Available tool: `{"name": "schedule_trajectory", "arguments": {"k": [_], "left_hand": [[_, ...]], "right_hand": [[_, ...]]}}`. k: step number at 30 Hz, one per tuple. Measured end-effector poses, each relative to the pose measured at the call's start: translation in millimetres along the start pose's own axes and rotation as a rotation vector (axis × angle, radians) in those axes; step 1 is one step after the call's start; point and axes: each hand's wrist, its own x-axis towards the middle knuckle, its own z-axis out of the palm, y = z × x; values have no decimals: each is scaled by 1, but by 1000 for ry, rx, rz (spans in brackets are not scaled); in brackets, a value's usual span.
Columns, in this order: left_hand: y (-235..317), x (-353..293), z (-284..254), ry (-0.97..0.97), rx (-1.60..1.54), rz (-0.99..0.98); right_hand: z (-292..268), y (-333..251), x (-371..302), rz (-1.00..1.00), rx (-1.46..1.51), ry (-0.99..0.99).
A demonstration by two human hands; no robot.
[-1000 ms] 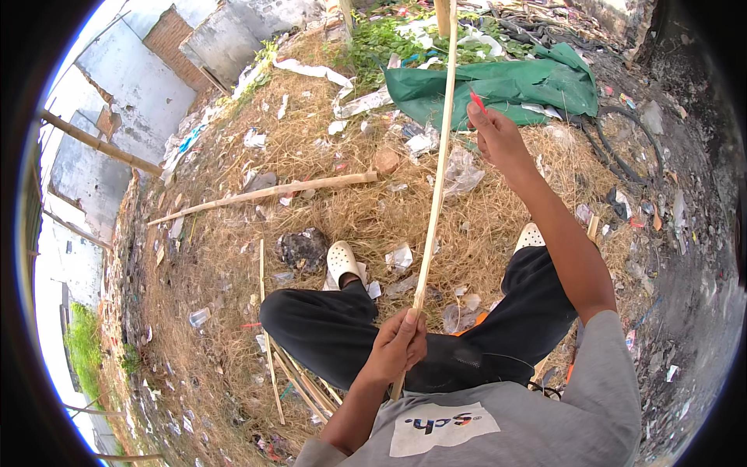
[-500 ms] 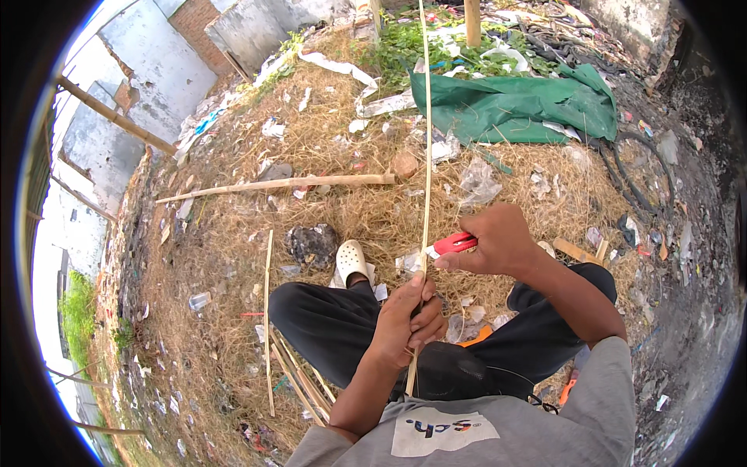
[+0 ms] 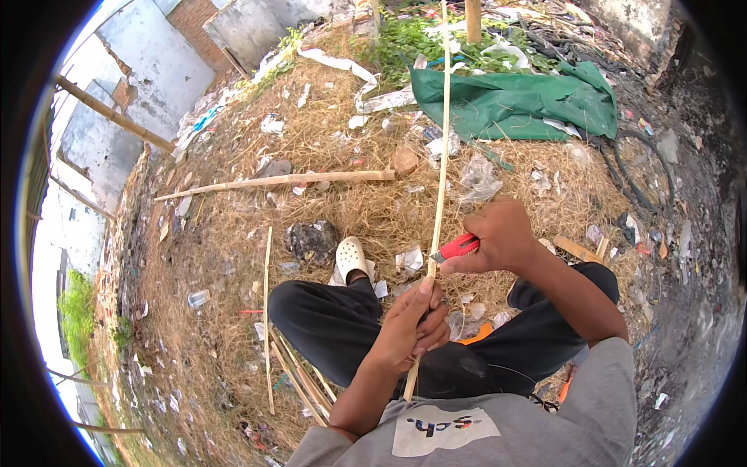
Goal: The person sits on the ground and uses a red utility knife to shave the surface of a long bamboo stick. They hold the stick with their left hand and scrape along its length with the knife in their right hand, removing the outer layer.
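A long, thin bamboo strip (image 3: 443,148) runs from my lap away to the far edge of the view. My left hand (image 3: 411,323) is closed round its near part, with the thumb lying along it. In my right hand (image 3: 498,237) is a red utility knife (image 3: 459,247), gripped by its handle. The knife's blade tip touches or lies very close to the strip, just beyond my left thumb. Part of the strip's near end is hidden behind my left hand.
Beside my left leg lie several bamboo strips (image 3: 299,373) and one thin strip (image 3: 269,319). A bamboo pole (image 3: 276,182) rests on the dry grass ahead. Farther off are a green tarp (image 3: 513,105) and a black hose (image 3: 650,194). A dark lump (image 3: 313,243) sits near my foot.
The strip's far part has swung to the right and its face has turned. The knife has tilted, its blade now pointing more down and left. My left hand keeps its hold.
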Motion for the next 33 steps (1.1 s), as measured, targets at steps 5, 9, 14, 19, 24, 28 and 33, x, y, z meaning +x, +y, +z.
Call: {"name": "schedule_trajectory", "arguments": {"k": [5,9,14,19,24,28,33], "left_hand": [[-5,-9,-3,-21,-25,-66],[-7,-22,-11,-42,-53,-133],[-8,-27,-14,-47,-36,-105],[-24,-50,-24,-87,-51,-201],[-35,-79,-36,-120,-71,-327],[-37,-111,-55,-160,-90,-397],[-38,-149,-80,-122,-66,-481]], "right_hand": [[-3,24,7,159,-143,6],[-1,30,3,213,-105,-22],[2,1,-2,45,-29,-21],[-9,48,4,310,-185,-12],[-17,97,9,432,-351,89],[-43,142,16,620,-400,95],[-70,212,-1,857,-446,159]]}}
